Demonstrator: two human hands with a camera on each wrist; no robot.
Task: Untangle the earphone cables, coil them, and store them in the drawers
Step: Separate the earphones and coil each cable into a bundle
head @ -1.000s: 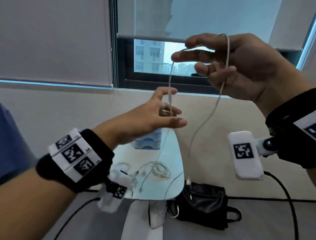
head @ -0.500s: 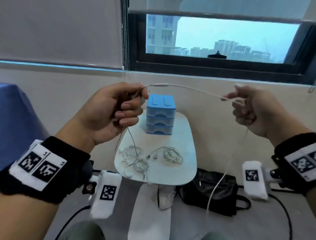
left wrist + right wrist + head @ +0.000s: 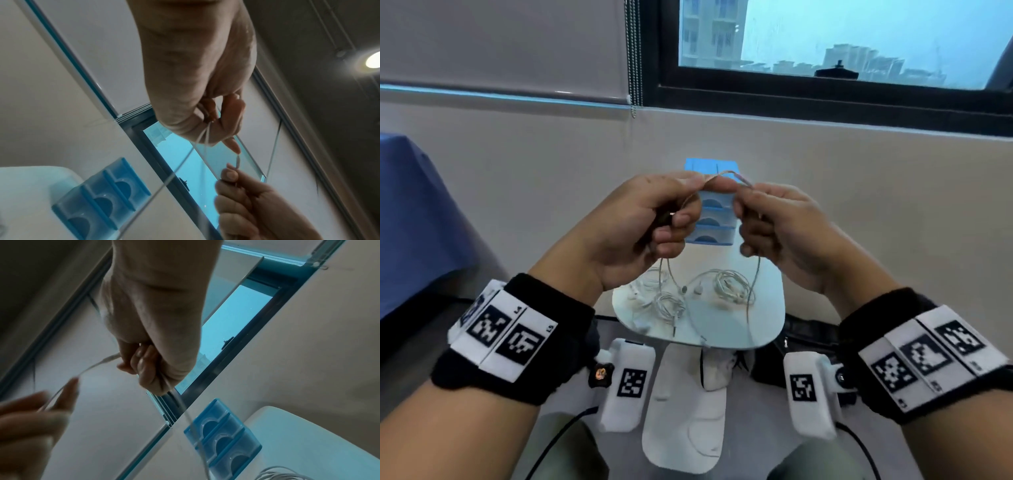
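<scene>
A thin white earphone cable (image 3: 726, 175) arches between my two hands, held in the air above the small white table (image 3: 767, 329). My left hand (image 3: 654, 219) grips one part of it in curled fingers (image 3: 232, 112), and strands hang down from that fist (image 3: 179, 168). My right hand (image 3: 767, 219) pinches the other part (image 3: 107, 361), and its strand drops toward the table (image 3: 756, 277). Behind the hands stands the blue drawer unit (image 3: 714, 219) with three shut drawers (image 3: 102, 201) (image 3: 224, 433). More tangled white earphones (image 3: 702, 291) lie on the table.
A black bag (image 3: 808, 335) lies on the floor right of the table's white base (image 3: 685, 418). A blue surface (image 3: 410, 219) is at the far left. The wall and window (image 3: 859, 44) are right behind the table.
Both hands came down from in front of the window and moved together, so the stretched cable now forms a short arch between them. The view tilted down toward the table.
</scene>
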